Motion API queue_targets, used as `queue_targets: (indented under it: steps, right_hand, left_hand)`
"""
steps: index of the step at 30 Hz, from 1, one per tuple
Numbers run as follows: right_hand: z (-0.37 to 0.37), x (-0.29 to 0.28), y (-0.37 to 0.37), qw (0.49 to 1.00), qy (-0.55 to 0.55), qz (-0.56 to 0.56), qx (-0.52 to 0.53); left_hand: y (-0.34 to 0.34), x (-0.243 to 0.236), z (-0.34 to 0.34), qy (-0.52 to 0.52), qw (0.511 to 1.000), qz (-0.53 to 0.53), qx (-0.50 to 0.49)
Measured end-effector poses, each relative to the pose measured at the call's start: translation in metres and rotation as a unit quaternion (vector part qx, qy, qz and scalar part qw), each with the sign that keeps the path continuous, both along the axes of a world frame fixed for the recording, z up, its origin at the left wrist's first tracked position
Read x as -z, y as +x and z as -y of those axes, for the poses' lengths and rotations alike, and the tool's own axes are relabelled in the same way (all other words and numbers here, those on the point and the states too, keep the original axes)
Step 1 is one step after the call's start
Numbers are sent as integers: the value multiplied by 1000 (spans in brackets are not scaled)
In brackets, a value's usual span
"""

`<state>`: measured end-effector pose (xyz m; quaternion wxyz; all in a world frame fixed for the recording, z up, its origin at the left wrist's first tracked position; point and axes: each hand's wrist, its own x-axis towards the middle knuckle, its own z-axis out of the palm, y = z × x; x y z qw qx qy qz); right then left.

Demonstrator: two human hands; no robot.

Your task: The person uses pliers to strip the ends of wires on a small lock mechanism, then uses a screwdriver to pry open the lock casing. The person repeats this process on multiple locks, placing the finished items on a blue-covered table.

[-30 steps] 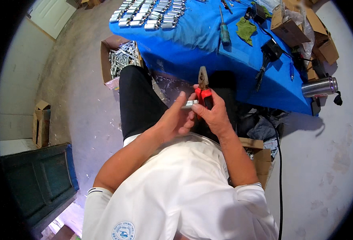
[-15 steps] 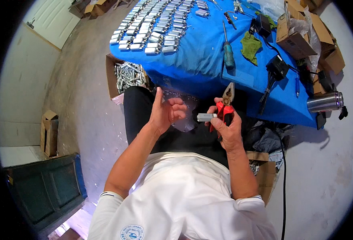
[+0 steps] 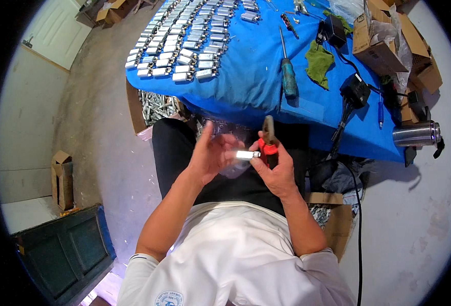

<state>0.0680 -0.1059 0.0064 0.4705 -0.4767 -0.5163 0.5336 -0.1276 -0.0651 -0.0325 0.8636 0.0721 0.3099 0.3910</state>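
Note:
My right hand (image 3: 276, 172) is closed round a pair of pliers (image 3: 268, 148) with red handles, its steel jaws pointing away from me. Between the thumb and fingers of the same hand sits a small silver rectangular metal piece (image 3: 245, 154) with a narrow fitting at one end. Its plain end points left, toward my left hand (image 3: 208, 157). That hand is open, thumb raised and fingers slightly blurred, with fingertips close to the piece; whether they touch it I cannot tell. Many similar silver pieces (image 3: 183, 77) lie in rows on the blue-covered table (image 3: 251, 66).
Loose metal parts fill a cardboard box (image 3: 136, 113) under the table's left corner. On the cloth lie a screwdriver (image 3: 288, 76), a green rag (image 3: 319, 64), a black adapter (image 3: 355, 91) and a blue pen (image 3: 380, 111). A steel flask (image 3: 417, 133) stands out at the right edge. A black cable (image 3: 359, 214) hangs down.
My right hand has moved slightly left with the pliers and silver piece, and the pliers have turned. My left hand has come closer to the piece. The view has shifted a little.

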Motion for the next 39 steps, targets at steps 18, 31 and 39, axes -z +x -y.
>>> queue_targets:
  steps: [18, 31, 39]
  right_hand:
    - [-11, -41, 21, 951, -50, 19, -303]
    - [59, -12, 7, 882, -219, -416, 16]
    - [142, -21, 6, 941, -282, -182, -32]
  left_hand:
    - [7, -41, 85, 101, 972, 55, 204]
    - [16, -62, 119, 192, 971, -70, 127]
    - [3, -46, 140, 146, 984, 14, 101]
